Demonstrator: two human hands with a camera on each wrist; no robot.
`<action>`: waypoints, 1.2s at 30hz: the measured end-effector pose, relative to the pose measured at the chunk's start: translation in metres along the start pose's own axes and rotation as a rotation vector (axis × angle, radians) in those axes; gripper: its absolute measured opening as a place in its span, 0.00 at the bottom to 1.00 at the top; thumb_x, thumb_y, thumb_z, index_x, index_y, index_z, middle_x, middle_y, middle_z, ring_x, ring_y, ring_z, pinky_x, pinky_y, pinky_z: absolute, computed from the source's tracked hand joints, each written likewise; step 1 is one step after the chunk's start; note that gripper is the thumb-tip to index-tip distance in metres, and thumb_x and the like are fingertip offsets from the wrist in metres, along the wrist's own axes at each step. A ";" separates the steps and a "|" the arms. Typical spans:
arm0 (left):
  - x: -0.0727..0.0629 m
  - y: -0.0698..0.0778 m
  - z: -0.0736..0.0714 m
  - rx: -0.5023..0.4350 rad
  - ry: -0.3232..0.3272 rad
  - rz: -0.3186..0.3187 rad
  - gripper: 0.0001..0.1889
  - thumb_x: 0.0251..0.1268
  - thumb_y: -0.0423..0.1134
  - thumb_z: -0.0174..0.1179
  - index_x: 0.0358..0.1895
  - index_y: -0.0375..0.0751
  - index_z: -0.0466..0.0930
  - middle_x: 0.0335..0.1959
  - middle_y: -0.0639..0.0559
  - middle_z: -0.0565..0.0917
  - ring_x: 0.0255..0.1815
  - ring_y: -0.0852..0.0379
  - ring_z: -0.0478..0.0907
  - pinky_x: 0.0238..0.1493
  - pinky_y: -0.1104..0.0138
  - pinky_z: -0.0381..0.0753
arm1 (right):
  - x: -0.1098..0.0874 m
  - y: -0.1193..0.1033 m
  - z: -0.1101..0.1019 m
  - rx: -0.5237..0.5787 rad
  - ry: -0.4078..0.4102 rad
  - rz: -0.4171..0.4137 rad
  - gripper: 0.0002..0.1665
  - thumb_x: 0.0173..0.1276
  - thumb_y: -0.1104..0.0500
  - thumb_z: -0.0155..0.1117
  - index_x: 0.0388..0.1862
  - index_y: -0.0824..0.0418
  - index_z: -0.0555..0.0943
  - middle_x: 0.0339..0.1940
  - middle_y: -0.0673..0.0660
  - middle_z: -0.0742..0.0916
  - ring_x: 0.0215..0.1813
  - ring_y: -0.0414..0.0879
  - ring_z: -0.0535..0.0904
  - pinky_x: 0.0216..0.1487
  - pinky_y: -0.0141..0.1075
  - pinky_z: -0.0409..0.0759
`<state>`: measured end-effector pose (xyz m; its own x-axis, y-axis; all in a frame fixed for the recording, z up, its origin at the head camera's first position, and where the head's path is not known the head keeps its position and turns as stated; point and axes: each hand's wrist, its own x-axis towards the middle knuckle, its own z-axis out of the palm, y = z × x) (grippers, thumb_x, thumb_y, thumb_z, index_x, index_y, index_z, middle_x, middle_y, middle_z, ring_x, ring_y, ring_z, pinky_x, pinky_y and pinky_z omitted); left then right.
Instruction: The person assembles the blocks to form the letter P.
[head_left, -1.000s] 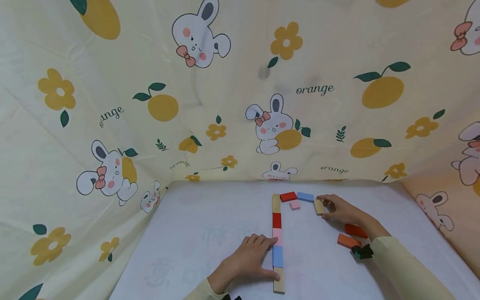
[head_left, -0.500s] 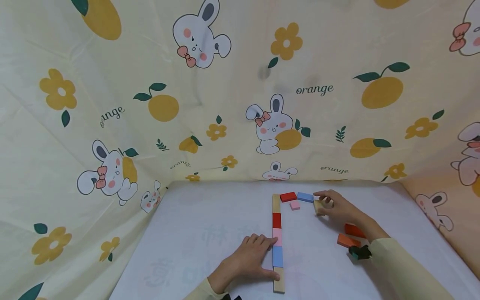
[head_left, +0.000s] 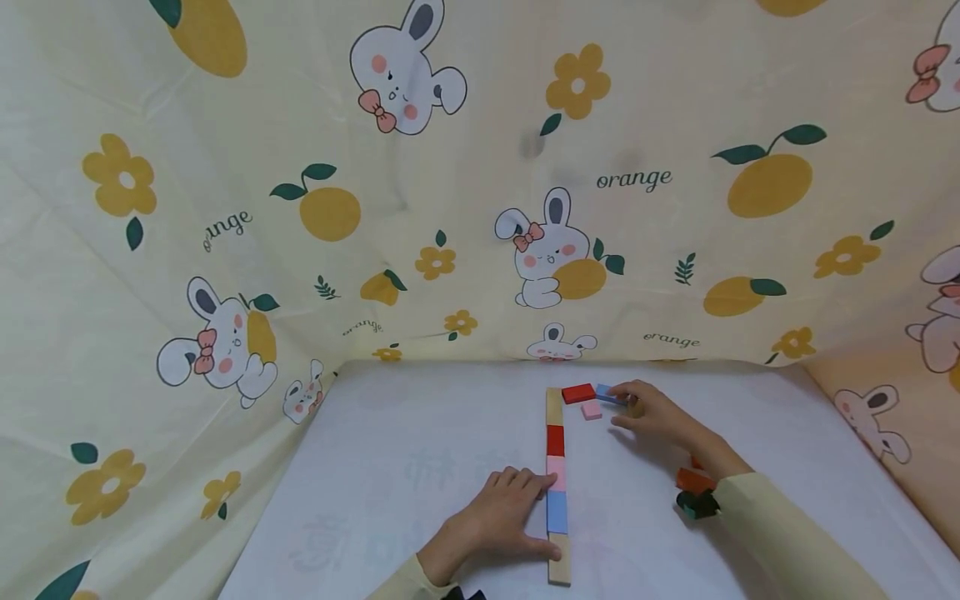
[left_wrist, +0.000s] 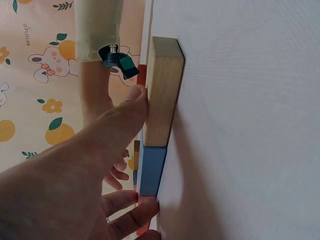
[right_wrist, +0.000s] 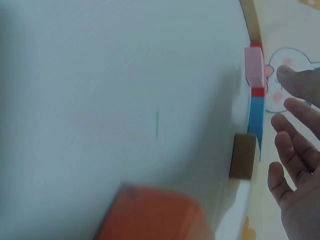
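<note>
A straight row of blocks runs away from me: a wooden block (head_left: 559, 572) nearest, then blue (head_left: 557, 512), pink (head_left: 556, 467), red (head_left: 555, 440) and another wooden block (head_left: 554, 407). My left hand (head_left: 497, 513) lies along its left side, thumb touching the near wooden block and fingertips at the pink one. From the far end, a red block (head_left: 578, 393) and a blue block (head_left: 604, 392) extend rightward, followed by a wooden block (right_wrist: 243, 156) partly hidden in the head view. My right hand (head_left: 666, 414) hovers over these, fingers spread and holding nothing, near a small pink block (head_left: 592, 411).
An orange block (head_left: 692, 480) and a red block (head_left: 696, 462) lie beneath the right forearm, partly covered by it. A printed cloth (head_left: 465, 292) hangs behind the white table (head_left: 405, 417) and along its sides.
My right hand has released the wooden block at the right end and shifted left toward the small pink block. The left hand has stayed in place.
</note>
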<state>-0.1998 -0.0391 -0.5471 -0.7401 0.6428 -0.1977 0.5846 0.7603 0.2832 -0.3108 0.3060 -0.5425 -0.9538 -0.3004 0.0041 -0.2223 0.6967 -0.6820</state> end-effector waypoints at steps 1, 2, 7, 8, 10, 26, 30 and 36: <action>0.000 0.000 0.000 0.001 0.001 -0.001 0.56 0.54 0.81 0.66 0.85 0.66 0.60 0.71 0.63 0.75 0.64 0.58 0.69 0.72 0.54 0.69 | 0.002 -0.001 0.001 -0.001 -0.003 0.002 0.31 0.71 0.57 0.78 0.70 0.62 0.80 0.60 0.62 0.82 0.57 0.56 0.75 0.56 0.46 0.83; 0.000 0.000 0.000 0.002 0.001 -0.001 0.56 0.54 0.81 0.66 0.85 0.66 0.60 0.71 0.62 0.75 0.64 0.58 0.69 0.72 0.54 0.69 | 0.003 -0.002 0.003 0.002 -0.006 0.007 0.30 0.71 0.58 0.78 0.69 0.62 0.80 0.61 0.62 0.83 0.58 0.56 0.75 0.57 0.46 0.83; 0.000 -0.001 0.000 0.012 0.008 0.010 0.56 0.54 0.82 0.65 0.85 0.64 0.60 0.69 0.62 0.76 0.64 0.59 0.69 0.71 0.55 0.70 | 0.010 -0.005 0.011 -0.007 -0.017 0.029 0.31 0.70 0.57 0.78 0.69 0.62 0.80 0.61 0.61 0.82 0.61 0.57 0.75 0.64 0.54 0.82; 0.000 -0.002 0.000 0.015 0.011 0.014 0.56 0.55 0.82 0.65 0.85 0.64 0.60 0.69 0.63 0.76 0.64 0.59 0.69 0.71 0.55 0.70 | 0.011 -0.006 0.012 -0.004 -0.018 0.037 0.31 0.69 0.58 0.79 0.69 0.62 0.80 0.61 0.61 0.82 0.61 0.57 0.75 0.65 0.55 0.81; 0.000 -0.002 0.000 0.020 0.015 0.020 0.56 0.55 0.82 0.65 0.85 0.63 0.61 0.68 0.63 0.76 0.64 0.59 0.69 0.71 0.56 0.70 | 0.012 -0.006 0.015 -0.007 -0.020 0.053 0.31 0.69 0.58 0.79 0.69 0.61 0.80 0.60 0.60 0.82 0.61 0.57 0.75 0.66 0.56 0.80; 0.002 -0.003 0.005 0.009 0.006 0.010 0.56 0.54 0.82 0.66 0.85 0.65 0.60 0.70 0.64 0.75 0.65 0.59 0.68 0.73 0.55 0.69 | 0.025 -0.011 0.027 -0.096 -0.029 0.100 0.28 0.67 0.61 0.79 0.65 0.63 0.82 0.55 0.59 0.84 0.58 0.55 0.76 0.65 0.54 0.81; 0.002 -0.003 0.004 0.016 0.013 0.017 0.56 0.54 0.82 0.66 0.85 0.65 0.60 0.69 0.64 0.75 0.65 0.59 0.68 0.72 0.55 0.69 | 0.027 -0.012 0.029 -0.109 -0.030 0.117 0.28 0.67 0.61 0.80 0.64 0.62 0.82 0.54 0.59 0.84 0.57 0.55 0.76 0.64 0.54 0.82; 0.002 -0.003 0.002 0.017 0.009 0.016 0.56 0.54 0.82 0.66 0.85 0.65 0.60 0.69 0.64 0.75 0.64 0.60 0.68 0.72 0.55 0.69 | 0.029 -0.010 0.030 -0.129 -0.029 0.094 0.24 0.68 0.62 0.78 0.61 0.62 0.83 0.50 0.57 0.84 0.54 0.54 0.77 0.62 0.53 0.83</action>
<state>-0.2021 -0.0398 -0.5504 -0.7334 0.6542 -0.1849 0.6020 0.7513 0.2705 -0.3303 0.2706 -0.5569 -0.9658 -0.2472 -0.0781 -0.1580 0.8000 -0.5788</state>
